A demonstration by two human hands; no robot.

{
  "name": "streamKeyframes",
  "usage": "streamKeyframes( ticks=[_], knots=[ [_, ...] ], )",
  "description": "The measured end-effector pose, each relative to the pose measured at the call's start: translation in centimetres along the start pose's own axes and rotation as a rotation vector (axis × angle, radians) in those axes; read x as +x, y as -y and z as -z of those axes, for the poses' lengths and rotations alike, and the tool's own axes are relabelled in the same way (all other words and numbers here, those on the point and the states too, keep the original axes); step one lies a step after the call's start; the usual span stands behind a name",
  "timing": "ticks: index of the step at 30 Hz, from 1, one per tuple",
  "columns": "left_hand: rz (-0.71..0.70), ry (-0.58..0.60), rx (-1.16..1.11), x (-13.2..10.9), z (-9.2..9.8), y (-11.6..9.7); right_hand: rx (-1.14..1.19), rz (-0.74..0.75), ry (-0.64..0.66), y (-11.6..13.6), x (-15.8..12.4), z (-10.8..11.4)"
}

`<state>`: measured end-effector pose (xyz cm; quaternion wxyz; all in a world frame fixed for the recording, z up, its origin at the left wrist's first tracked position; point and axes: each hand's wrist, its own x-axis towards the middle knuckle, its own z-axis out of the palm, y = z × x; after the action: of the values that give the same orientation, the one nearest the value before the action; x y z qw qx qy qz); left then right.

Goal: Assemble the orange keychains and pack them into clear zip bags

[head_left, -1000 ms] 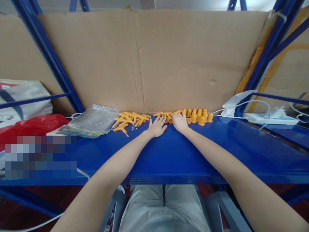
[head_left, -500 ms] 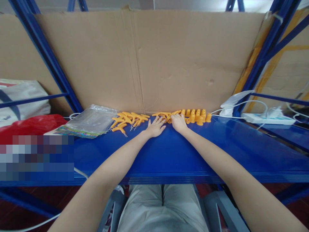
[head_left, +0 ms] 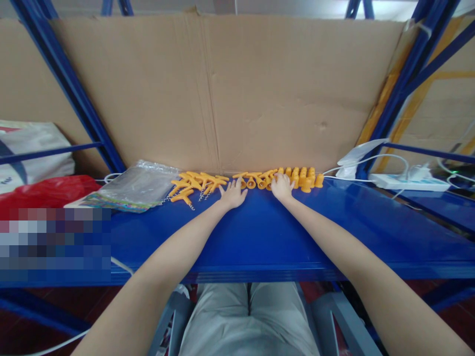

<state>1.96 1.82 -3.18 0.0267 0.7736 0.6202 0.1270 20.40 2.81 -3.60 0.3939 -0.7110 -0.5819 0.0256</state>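
Note:
My left hand [head_left: 233, 195] is open, fingers spread, over the left end of a row of yellow corkscrews [head_left: 261, 183] whose round, bell-shaped sleeves face me. Left of it lies a loose pile of yellow T-handled corkscrews [head_left: 191, 183] with bare metal spirals. At the right end of the row is my right hand [head_left: 282, 188], fingers parted, touching or just above the pieces there; it partly covers them. Several loose yellow bell-shaped sleeves [head_left: 306, 184] stand upright just to its right.
A clear plastic bag [head_left: 139, 185] lies left on the blue shelf [head_left: 256, 237]. Behind stands a cardboard panel [head_left: 282, 89]. A red bag [head_left: 52, 190] is at far left; a white power strip [head_left: 410, 182] with cables lies at right. Blue posts flank both sides.
My right hand has shifted slightly right and its fingers have parted, uncovering more of the corkscrew row. My left hand has moved slightly left.

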Motion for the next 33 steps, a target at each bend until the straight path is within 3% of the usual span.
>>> streamKeyframes(
  ticks=[4, 8, 15, 24, 33],
  knots=[
    [-0.035, 0.057, -0.031, 0.1, 0.0, 0.2, 0.007, 0.019, 0.14, 0.0, 0.0, -0.1],
    [-0.044, 0.047, -0.033, 0.1, 0.0, 0.3, -0.002, 0.09, 0.192, -0.1, 0.2, -0.2],
    [-0.039, 0.063, -0.039, 0.1, 0.2, 0.2, 0.017, 0.194, 0.175, -1.1, 0.7, -0.8],
    [-0.043, 0.067, -0.037, 0.1, 0.2, 0.4, 0.022, 0.152, 0.183, -1.4, 0.9, -0.9],
    [-0.048, 0.059, -0.039, -0.2, 0.5, 0.3, 0.285, 0.14, 0.109, -3.1, 2.6, -1.3]
  ],
)
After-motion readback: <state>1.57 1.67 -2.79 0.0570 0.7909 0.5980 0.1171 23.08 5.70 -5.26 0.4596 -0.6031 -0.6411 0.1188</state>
